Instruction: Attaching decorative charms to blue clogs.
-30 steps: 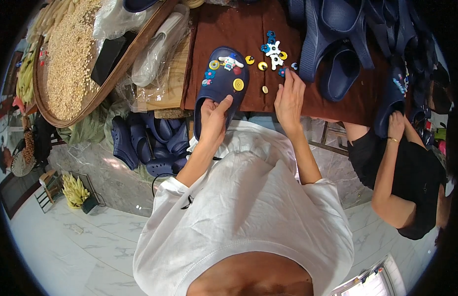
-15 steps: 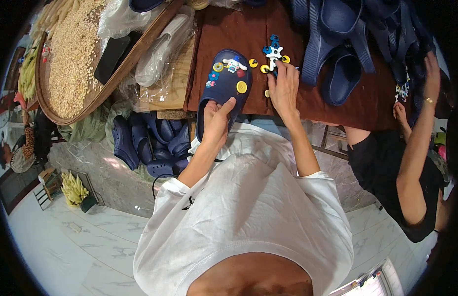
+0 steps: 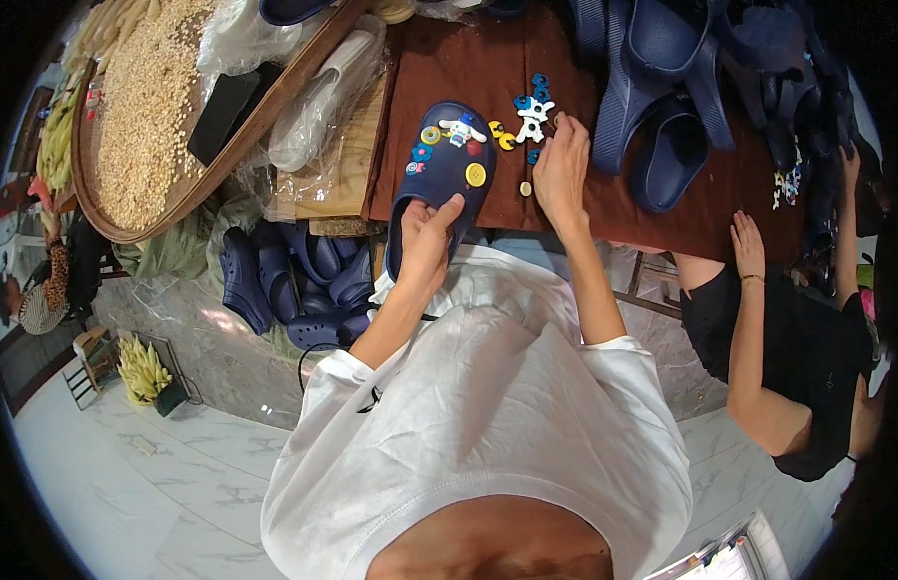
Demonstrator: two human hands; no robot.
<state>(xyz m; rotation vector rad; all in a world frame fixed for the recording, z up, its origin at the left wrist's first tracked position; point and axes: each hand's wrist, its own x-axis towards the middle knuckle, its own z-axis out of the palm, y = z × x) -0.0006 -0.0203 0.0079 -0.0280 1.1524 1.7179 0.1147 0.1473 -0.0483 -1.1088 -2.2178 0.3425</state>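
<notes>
The left hand [image 3: 427, 237] is clamping the navy rubber clog [image 3: 447, 174] at its heel; the right hand [image 3: 562, 172] is resting, fingers together, beside small coloured charms [image 3: 528, 116] on the brown desk [image 3: 662, 208].

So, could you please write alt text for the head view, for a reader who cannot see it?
Seen from above, a person in a white shirt steadies a navy clog decorated with colourful charms on a brown table with the left hand, while the right hand reaches among loose charms beside it. More navy clogs lie to the right, and a round tray of grain to the left.
</notes>
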